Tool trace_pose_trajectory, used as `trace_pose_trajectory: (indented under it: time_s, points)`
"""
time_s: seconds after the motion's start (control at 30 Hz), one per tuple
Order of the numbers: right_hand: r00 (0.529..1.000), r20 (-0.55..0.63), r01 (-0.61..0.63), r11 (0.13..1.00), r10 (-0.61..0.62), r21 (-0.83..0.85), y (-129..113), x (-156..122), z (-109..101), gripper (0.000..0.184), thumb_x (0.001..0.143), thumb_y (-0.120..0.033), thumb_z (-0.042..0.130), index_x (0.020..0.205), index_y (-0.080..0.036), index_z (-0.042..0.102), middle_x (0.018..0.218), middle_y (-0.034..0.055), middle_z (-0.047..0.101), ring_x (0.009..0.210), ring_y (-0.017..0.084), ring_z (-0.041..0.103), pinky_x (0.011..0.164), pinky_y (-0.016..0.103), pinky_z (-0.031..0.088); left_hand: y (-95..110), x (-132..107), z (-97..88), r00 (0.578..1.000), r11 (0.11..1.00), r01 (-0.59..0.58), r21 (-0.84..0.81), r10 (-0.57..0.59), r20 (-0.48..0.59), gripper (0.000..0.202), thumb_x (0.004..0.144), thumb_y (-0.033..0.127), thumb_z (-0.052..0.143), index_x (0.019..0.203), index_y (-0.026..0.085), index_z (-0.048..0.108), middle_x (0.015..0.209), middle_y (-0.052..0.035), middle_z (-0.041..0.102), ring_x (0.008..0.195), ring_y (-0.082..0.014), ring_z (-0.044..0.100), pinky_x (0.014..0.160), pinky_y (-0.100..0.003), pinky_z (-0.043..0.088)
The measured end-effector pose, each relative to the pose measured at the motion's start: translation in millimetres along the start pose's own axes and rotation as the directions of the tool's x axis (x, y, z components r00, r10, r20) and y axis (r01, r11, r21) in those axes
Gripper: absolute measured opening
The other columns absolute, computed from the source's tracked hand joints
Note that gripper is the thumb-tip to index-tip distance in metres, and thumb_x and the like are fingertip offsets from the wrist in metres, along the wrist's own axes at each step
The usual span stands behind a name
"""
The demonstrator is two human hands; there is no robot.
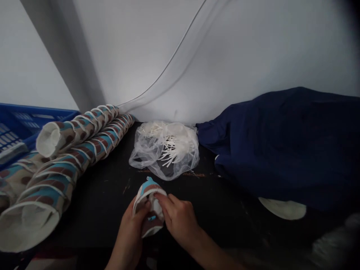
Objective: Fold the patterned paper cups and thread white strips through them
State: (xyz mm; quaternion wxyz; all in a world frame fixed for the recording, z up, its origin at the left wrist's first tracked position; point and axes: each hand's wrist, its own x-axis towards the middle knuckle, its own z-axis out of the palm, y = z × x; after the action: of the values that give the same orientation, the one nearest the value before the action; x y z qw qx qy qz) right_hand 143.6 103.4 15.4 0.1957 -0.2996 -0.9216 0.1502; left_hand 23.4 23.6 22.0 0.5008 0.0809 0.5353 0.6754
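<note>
A small cup-shaped fabric piece (pixel 153 189), patterned in blue, brown and beige with white edging, is held between both hands. Its open side faces me and shows a white lining, and a small blue tip sticks up at its top. My left hand (pixel 131 228) grips it from the left, thumb inside the opening. At the right of the rim, my right hand (pixel 180 217) has its fingers closed, with the fingertips at the inner edge. Whether those fingertips pinch anything besides the rim is hidden. Just beyond lies a clear plastic bag (pixel 143 155) of thin white strips (pixel 170 150).
Long nested stacks of matching fabric pieces (pixel 84 153) lie on the left of the black table (pixel 112 210). Behind them stands a blue crate (pixel 30 116). Dark blue cloth (pixel 281 146) covers the right side, a pale rounded piece (pixel 284 208) under its edge. A white cable (pixel 168 62) runs along the wall.
</note>
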Motion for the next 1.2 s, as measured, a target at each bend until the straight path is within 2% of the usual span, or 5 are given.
trace_pose_trajectory:
  time_s: [0.13, 0.3, 0.47, 0.7, 1.2]
  points:
    - [0.996, -0.048, -0.058, 0.972, 0.07, 0.226, -2, -2, 0, 0.031, 0.097, -0.016, 0.045, 0.119, -0.023, 0.066, 0.094, 0.0057, 0.075, 0.084, 0.02, 0.073, 0.076, 0.025, 0.052, -4, 2, -0.7, 0.999, 0.993, -0.046, 0.105, 0.045, 0.015, 0.053, 0.074, 0.035, 0.077, 0.121, 0.02, 0.06, 0.1, -0.0034, 0.077, 0.087, -0.0223, 0.071, 0.069, -0.025, 0.053]
    - [0.993, -0.017, -0.112, 0.966, 0.12, 0.234, -10, 3, -2, 0.029, 0.096, -0.015, 0.045, 0.117, -0.02, 0.065, 0.096, 0.007, 0.076, 0.085, 0.021, 0.074, 0.074, 0.026, 0.051, -6, 7, 0.6, 0.994, 0.959, -0.085, 0.269, 0.099, -0.039, 0.051, 0.076, 0.041, 0.075, 0.121, 0.02, 0.063, 0.103, -0.0045, 0.077, 0.097, -0.0245, 0.07, 0.076, -0.026, 0.052]
    - [0.994, -0.044, -0.083, 0.951, 0.101, 0.299, -8, 6, -5, 0.028, 0.096, -0.014, 0.047, 0.114, -0.023, 0.066, 0.097, 0.0051, 0.077, 0.087, 0.019, 0.074, 0.075, 0.024, 0.051, -5, 10, 5.3, 0.989, 0.936, -0.112, 0.335, 0.136, -0.052, 0.048, 0.077, 0.041, 0.072, 0.117, 0.016, 0.064, 0.094, -0.0053, 0.077, 0.082, -0.0233, 0.071, 0.069, -0.028, 0.052]
    - [0.969, -0.166, -0.053, 0.811, 0.182, 0.582, -6, 9, 10, 0.026, 0.095, -0.016, 0.048, 0.109, -0.019, 0.07, 0.095, 0.0053, 0.077, 0.081, 0.017, 0.073, 0.073, 0.022, 0.052, -6, 16, 3.5, 0.981, 0.916, -0.16, 0.368, 0.188, -0.043, 0.044, 0.078, 0.039, 0.069, 0.115, 0.017, 0.063, 0.088, -0.0033, 0.075, 0.072, -0.019, 0.067, 0.065, -0.026, 0.05]
    - [0.963, -0.242, 0.029, 0.851, 0.116, 0.524, -16, -5, 12, 0.032, 0.096, -0.015, 0.044, 0.116, -0.019, 0.067, 0.104, 0.0066, 0.075, 0.091, 0.017, 0.072, 0.08, 0.023, 0.053, -3, 25, 4.0, 0.955, 0.838, -0.253, 0.483, 0.297, -0.015, 0.03, 0.072, 0.024, 0.064, 0.101, 0.018, 0.069, 0.086, -0.0025, 0.075, 0.086, -0.0243, 0.068, 0.079, -0.03, 0.049]
